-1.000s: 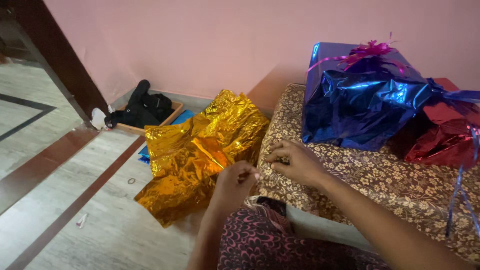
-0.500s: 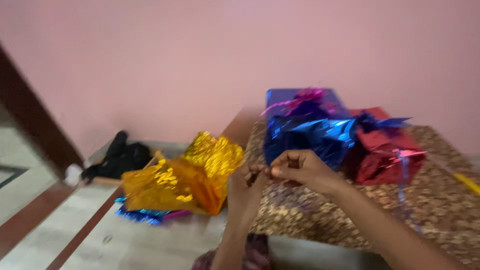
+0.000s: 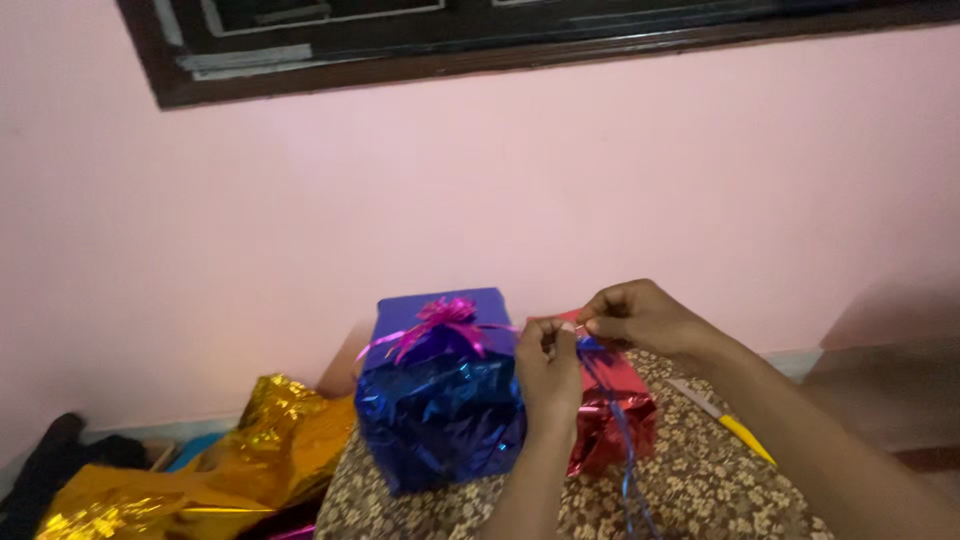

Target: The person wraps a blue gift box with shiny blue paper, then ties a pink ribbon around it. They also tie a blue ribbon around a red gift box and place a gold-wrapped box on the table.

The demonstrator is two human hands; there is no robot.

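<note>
My left hand and my right hand are raised close together, fingertips pinched on a thin blue ribbon that hangs down between them. Behind the hands lies a gift wrapped in red foil. To its left stands a box wrapped in shiny blue foil with a pink ribbon bow on top. Both gifts rest on a brown floral cushion.
Crumpled gold foil sheet lies on the floor at the lower left, beside a dark cloth. A yellow-handled knife lies on the cushion at the right. A pink wall and a dark window frame fill the background.
The camera has tilted up and to the right. Both hands have lifted off the cushion's edge and now pinch the blue ribbon in front of the red gift.
</note>
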